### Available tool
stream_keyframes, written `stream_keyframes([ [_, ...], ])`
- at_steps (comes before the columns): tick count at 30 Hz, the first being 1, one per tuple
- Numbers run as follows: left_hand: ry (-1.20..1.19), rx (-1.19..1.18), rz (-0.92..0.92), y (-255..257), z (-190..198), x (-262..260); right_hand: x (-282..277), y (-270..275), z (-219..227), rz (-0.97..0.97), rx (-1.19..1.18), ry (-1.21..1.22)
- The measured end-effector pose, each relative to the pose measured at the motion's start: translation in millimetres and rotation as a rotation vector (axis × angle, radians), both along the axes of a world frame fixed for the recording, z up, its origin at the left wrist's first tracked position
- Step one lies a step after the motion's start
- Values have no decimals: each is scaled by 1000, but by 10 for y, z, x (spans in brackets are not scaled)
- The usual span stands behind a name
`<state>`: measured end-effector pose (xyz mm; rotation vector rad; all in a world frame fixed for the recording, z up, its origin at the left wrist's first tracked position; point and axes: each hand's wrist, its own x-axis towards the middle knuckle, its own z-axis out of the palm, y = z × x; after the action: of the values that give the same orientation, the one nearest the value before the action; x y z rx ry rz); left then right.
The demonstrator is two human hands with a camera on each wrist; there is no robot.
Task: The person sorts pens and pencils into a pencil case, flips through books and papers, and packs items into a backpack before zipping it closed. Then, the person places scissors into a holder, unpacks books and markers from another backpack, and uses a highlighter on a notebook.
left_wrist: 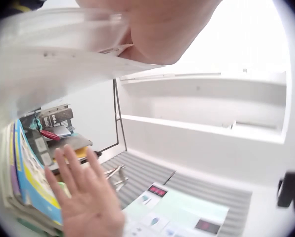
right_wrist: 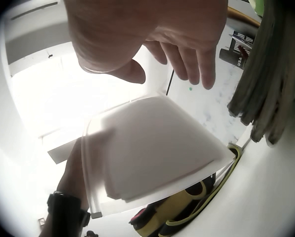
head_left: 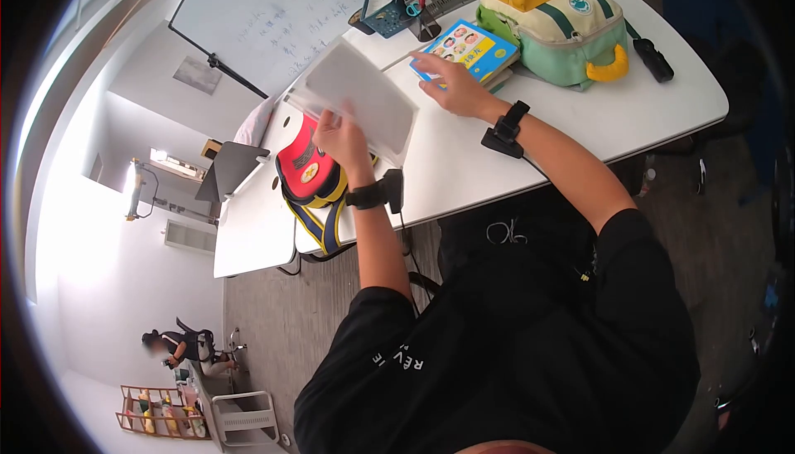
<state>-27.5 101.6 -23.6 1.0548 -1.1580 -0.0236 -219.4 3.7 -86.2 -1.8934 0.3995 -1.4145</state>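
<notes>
My left hand grips one edge of a translucent white plastic document folder, held up and tilted over the table's left part. In the right wrist view the folder shows a pale sheet-like shape inside. My right hand is spread with fingers extended and holds nothing. It hovers by a stack of books, whose top one is a blue and yellow picture book. From the left wrist view, the right palm faces the folder side. A red, black and yellow backpack sits partly behind the folder.
A green, cream and yellow backpack stands right of the books on the white table. Behind are a blue basket, a pen holder and a whiteboard. Another person sits in the far background.
</notes>
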Motion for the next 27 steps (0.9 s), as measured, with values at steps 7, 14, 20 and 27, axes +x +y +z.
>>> stream_keyframes([
  [7,314,110,-432,186,83,238,-39,-203,14,261,317,-87],
  [14,27,342,-293,116,15,47,-155,-229,64,238,326,-148],
  [20,131,334,-358,73,-51,39,-178,-252,73,225,369,-211],
  [27,303,239,-376,32,-68,65,-209,-209,114,206,421,-175],
])
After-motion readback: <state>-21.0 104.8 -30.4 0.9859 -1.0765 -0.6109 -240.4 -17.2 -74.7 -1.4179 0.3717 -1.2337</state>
